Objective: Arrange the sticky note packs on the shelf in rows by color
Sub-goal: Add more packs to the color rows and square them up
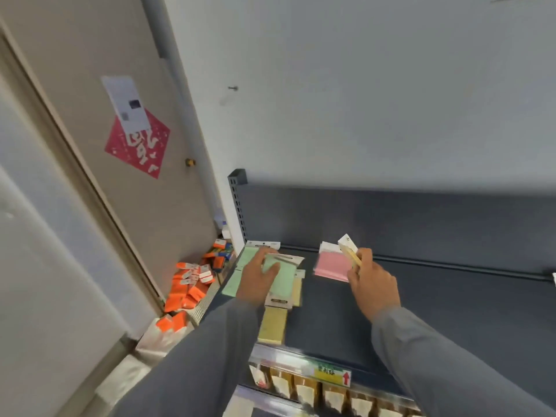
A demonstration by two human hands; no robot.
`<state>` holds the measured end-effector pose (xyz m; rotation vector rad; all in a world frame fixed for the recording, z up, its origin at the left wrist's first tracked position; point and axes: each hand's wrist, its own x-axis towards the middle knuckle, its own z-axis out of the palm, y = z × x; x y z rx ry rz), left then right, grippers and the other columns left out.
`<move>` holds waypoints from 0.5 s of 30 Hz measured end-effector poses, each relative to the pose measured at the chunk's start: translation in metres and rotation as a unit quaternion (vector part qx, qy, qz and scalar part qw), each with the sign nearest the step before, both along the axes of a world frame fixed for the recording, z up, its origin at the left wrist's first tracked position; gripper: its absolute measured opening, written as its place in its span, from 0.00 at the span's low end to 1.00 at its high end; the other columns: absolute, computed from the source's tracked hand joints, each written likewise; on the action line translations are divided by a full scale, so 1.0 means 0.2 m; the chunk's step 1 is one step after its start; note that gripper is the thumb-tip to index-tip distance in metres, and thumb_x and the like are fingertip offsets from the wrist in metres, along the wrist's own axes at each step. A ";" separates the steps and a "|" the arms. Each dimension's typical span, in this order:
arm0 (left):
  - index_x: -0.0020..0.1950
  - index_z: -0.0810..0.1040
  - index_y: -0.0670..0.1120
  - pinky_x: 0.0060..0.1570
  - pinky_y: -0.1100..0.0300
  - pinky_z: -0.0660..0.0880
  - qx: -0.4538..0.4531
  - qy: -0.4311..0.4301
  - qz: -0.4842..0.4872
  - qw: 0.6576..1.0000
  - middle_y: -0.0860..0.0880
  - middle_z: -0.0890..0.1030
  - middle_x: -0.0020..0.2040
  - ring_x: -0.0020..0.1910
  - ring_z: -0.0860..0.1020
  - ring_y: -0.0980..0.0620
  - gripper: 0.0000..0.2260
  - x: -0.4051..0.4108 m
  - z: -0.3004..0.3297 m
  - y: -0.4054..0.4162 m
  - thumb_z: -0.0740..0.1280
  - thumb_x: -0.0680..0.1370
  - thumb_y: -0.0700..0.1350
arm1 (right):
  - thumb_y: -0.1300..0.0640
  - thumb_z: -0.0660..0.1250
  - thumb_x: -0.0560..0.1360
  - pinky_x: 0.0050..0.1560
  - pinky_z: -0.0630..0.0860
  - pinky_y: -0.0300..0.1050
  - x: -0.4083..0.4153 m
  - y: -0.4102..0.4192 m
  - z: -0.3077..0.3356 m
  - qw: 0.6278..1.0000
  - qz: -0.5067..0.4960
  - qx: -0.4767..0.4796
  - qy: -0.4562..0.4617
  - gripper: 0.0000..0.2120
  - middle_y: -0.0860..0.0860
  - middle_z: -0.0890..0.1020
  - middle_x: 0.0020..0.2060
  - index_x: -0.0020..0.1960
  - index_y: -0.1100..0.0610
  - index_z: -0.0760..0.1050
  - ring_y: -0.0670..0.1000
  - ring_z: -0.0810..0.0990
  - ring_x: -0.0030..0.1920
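Observation:
On the dark shelf (pixel 331 314) lie green sticky note packs at the left. My left hand (pixel 258 278) grips one green pack (pixel 282 281) that lies askew over the others. A further green pack (pixel 248 257) sits at the back left corner. A yellow pack (pixel 272 326) lies near the front edge, and another yellow one (pixel 297 291) peeks out beside the green pack. A pink pack (pixel 331 264) rests toward the back middle. My right hand (pixel 373 284) holds a yellow pack (pixel 350 251) on edge, raised beside the pink pack.
The shelf's right half is bare dark metal with a rail (pixel 451 264) along the back. Orange packets (pixel 189 290) lie piled on the floor left of the shelf. A lower shelf holds brown packets (pixel 307 386). A door (pixel 105 176) stands at the left.

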<state>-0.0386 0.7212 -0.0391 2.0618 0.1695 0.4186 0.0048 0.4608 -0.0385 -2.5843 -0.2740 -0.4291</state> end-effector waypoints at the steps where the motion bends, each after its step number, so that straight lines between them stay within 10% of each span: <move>1: 0.56 0.76 0.53 0.55 0.50 0.79 -0.010 0.000 0.031 0.999 0.51 0.81 0.53 0.53 0.80 0.54 0.08 -0.02 0.00 0.10 0.68 0.78 0.45 | 0.55 0.60 0.79 0.37 0.71 0.51 -0.01 0.08 -0.01 1.000 0.008 0.006 0.002 0.10 0.55 0.82 0.43 0.60 0.54 0.65 0.62 0.80 0.39; 15: 0.72 0.64 0.57 0.61 0.50 0.75 -0.147 0.006 -0.013 0.989 0.50 0.76 0.61 0.61 0.75 0.50 0.26 0.22 -0.05 0.74 0.70 0.79 0.41 | 0.54 0.60 0.81 0.37 0.80 0.53 -0.09 0.65 -0.06 0.997 -0.077 0.006 0.001 0.06 0.54 0.83 0.45 0.58 0.50 0.66 0.57 0.81 0.39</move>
